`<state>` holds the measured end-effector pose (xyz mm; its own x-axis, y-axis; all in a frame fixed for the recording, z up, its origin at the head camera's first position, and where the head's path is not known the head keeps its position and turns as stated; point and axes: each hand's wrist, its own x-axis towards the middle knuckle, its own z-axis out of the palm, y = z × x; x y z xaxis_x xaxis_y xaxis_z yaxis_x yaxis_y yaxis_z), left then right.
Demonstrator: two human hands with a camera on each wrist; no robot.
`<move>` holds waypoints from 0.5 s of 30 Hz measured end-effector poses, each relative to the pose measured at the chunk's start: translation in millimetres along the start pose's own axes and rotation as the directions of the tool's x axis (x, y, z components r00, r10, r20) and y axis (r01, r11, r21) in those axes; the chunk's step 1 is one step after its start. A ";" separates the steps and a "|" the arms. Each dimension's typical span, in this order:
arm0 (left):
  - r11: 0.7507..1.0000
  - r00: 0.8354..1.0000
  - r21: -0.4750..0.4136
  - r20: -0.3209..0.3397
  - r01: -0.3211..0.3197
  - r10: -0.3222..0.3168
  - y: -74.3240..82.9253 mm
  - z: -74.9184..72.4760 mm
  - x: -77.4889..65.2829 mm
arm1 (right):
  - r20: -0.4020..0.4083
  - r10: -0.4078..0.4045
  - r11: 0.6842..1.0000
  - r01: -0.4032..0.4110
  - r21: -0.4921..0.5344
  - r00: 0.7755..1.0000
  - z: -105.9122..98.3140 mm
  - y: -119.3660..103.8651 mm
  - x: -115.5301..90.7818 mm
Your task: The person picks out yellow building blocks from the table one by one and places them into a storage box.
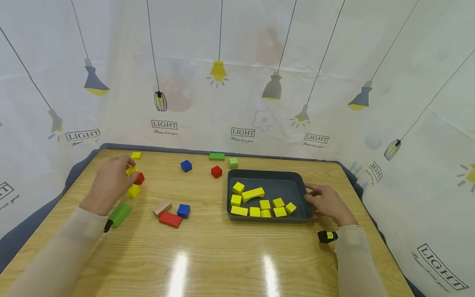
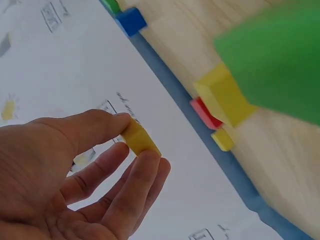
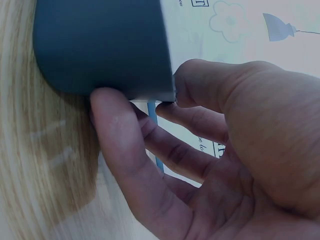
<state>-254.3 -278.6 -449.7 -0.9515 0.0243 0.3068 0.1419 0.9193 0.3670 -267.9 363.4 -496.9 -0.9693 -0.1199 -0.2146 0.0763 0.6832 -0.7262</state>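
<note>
My left hand (image 1: 110, 184) is at the left of the table, pinching a small yellow block (image 2: 140, 138) between thumb and fingertips. Around it on the table are a red block (image 1: 139, 178), a yellow block (image 1: 134, 191) below it and another yellow block (image 1: 136, 156) farther back. Under the left wrist lies a larger green block (image 1: 121, 214). A dark grey tray (image 1: 285, 174) holds several yellow blocks (image 1: 253, 194), cubes and longer pieces. At its right end my right hand (image 1: 330, 203) holds the rim, with its thumb at the edge and fingers against the outer wall.
Left of centre lie a plain wooden block (image 1: 162, 208), a flat red block (image 1: 170, 219) and a blue cube (image 1: 183, 210). Toward the back are another blue cube (image 1: 186, 166), a red cube (image 1: 217, 171) and two green blocks (image 1: 217, 156). A printed cloth (image 1: 200, 103) hangs behind the table.
</note>
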 end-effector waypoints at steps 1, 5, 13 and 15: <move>1.000 1.000 -0.004 -0.003 -0.017 0.016 5.2 0.7 0.4 | 0.000 0.000 1.000 0.000 0.002 1.000 0.0 -0.1 0.0; 0.998 0.998 -0.023 0.002 -0.059 0.059 29.6 4.5 1.7 | -0.002 0.004 1.000 -0.004 0.000 1.000 0.4 -0.4 -0.1; 0.992 0.993 -0.065 0.046 -0.107 0.111 80.2 23.3 6.8 | -0.008 0.010 1.000 -0.010 -0.010 1.000 0.7 0.1 0.8; 0.990 0.990 -0.081 0.060 -0.119 0.124 93.1 30.2 7.8 | -0.010 0.012 1.000 -0.012 -0.011 1.000 0.9 -0.1 0.5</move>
<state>-256.7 -181.0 -439.6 -0.9414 0.1616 0.2962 0.2755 0.8750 0.3981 -268.2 362.6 -497.5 -0.9706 -0.1048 -0.2165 0.0849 0.6928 -0.7161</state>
